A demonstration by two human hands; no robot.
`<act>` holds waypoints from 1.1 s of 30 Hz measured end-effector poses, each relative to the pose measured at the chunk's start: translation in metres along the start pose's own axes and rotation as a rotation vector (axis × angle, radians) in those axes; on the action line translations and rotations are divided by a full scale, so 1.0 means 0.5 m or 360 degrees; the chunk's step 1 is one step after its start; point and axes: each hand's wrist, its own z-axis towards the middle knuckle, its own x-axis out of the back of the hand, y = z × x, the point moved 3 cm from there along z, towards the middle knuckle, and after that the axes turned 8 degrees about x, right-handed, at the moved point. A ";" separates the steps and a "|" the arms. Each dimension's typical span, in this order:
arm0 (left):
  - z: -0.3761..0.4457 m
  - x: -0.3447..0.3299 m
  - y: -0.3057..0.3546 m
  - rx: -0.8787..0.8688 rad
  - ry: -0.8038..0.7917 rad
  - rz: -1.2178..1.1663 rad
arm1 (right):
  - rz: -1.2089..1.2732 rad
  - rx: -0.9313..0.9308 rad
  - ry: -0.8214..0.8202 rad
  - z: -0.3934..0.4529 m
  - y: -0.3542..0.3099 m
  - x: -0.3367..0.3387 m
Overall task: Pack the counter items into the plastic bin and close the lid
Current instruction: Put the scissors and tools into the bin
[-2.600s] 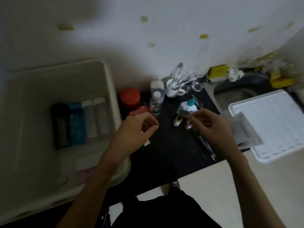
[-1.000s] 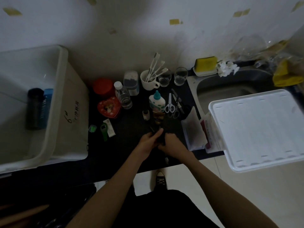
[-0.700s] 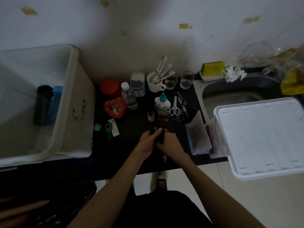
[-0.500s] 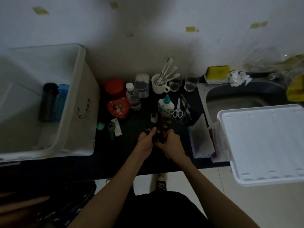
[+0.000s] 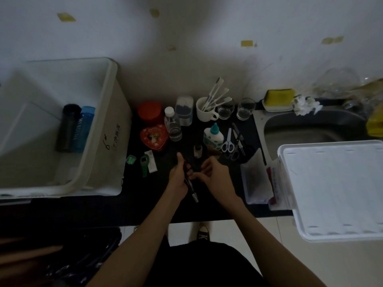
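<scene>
The white plastic bin stands open at the left, with a black bottle and a blue bottle lying inside. Its white lid lies at the right, over the counter edge. At the front of the dark counter, my left hand grips a bundle of dark pens whose ends stick out toward me. My right hand meets it there, its curled fingers pinching the same pens. The pens' upper ends are hidden in the dark between my fingers.
Behind my hands stand a small vial, glue bottle, scissors, clear bottle, heart tin, red jar, mug of toothbrushes and two glasses. A green opener lies left, pouches right, beside the sink.
My hands came together at the counter's front and closed on the pens. Since a second ago they have stayed there; the pens now sit more in my left hand.
</scene>
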 end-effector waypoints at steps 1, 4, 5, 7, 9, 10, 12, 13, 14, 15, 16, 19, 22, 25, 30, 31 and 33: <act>-0.006 -0.003 0.002 0.0042 -0.0037 -0.0023 | 0.0016 0.0037 0.0028 -0.001 -0.004 -0.004; -0.008 0.001 0.006 -0.0028 -0.0032 0.0120 | 0.0055 0.0181 0.0055 -0.003 -0.017 -0.017; -0.009 0.004 0.007 -0.0056 0.0008 0.0140 | 0.0057 0.0223 0.0043 -0.003 -0.020 -0.021; -0.009 0.006 0.014 -0.0075 0.0080 0.0035 | 0.0086 0.0232 0.0086 -0.011 -0.023 -0.025; -0.012 0.000 0.032 -0.0109 0.0033 -0.0183 | 0.0287 -0.0053 0.0239 -0.022 -0.016 -0.031; -0.010 -0.004 0.042 -0.0145 -0.0014 -0.0278 | 0.0524 -0.0366 0.0279 -0.025 -0.010 -0.037; -0.018 -0.012 0.054 -0.0232 -0.0088 -0.0341 | 0.1175 -0.1051 0.0281 -0.022 -0.005 -0.062; -0.027 -0.016 0.058 -0.0279 -0.0121 -0.0341 | 0.1384 -0.1282 0.0289 -0.019 -0.006 -0.071; -0.034 -0.019 0.059 -0.0318 -0.0144 -0.0340 | 0.1492 -0.1424 0.0296 -0.013 -0.007 -0.078; -0.042 -0.023 0.061 -0.0350 -0.0171 -0.0355 | 0.1510 -0.1494 0.0313 -0.008 -0.007 -0.082; -0.048 -0.025 0.064 -0.0385 -0.0187 -0.0362 | 0.1517 -0.1513 0.0338 -0.005 -0.014 -0.081; -0.067 -0.035 0.076 -0.0473 -0.0222 -0.0357 | 0.1780 -0.1515 0.0416 0.003 -0.029 -0.094; -0.081 -0.040 0.074 -0.0482 -0.0250 -0.0346 | 0.2033 -0.1509 0.0360 0.016 -0.050 -0.112; -0.092 -0.035 0.074 -0.0528 -0.0219 -0.0198 | 0.2087 -0.1469 0.0263 0.027 -0.075 -0.124; -0.116 -0.017 0.124 -0.0634 -0.0288 -0.0219 | 0.1966 -0.1356 0.0198 0.032 -0.104 -0.131; -0.123 -0.014 0.133 -0.0667 -0.0302 -0.0225 | 0.1955 -0.1363 0.0215 0.033 -0.105 -0.132; -0.135 -0.010 0.140 -0.0697 -0.0313 -0.0179 | 0.2015 -0.1385 0.0173 0.038 -0.115 -0.136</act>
